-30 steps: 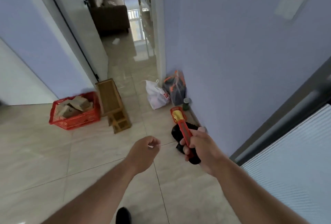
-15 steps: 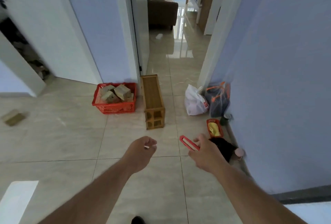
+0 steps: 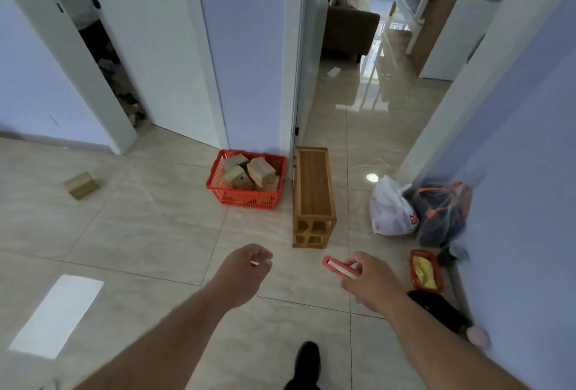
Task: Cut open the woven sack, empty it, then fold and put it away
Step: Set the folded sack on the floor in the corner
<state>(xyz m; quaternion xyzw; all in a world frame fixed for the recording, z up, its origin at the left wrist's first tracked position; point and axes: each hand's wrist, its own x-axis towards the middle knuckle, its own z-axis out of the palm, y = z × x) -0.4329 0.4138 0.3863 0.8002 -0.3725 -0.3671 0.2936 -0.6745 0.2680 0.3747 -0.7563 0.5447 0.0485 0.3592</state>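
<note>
Tiled floor (image 3: 131, 233) fills the view, and no woven sack shows anywhere on it, so you are likely carrying the cutter toward it; judged from this, the cutting has not begun. Largest item ahead is the wooden rack (image 3: 313, 190), lying on its side by the door frame, long axis running away from you. Just left of it sits the red basket (image 3: 246, 199) full of wood blocks, parked against the wall out of the walkway. One loose wood block (image 3: 81, 184) lies well apart to the left. A white plastic bag (image 3: 389, 208) and a dark mesh bag (image 3: 442, 211) slump against the right wall, touching each other.

Your right hand (image 3: 371, 280) has its grip pinched on the red utility knife (image 3: 339, 268), held low and clear of your body, probably for safe carrying. Its long axis runs from your fingers up and left, the free end pointing toward the rack. Whether a blade is out, I cannot tell. Your left hand (image 3: 246, 268) has its grip loosely curled around something small and white; what it is, I cannot tell.
</note>
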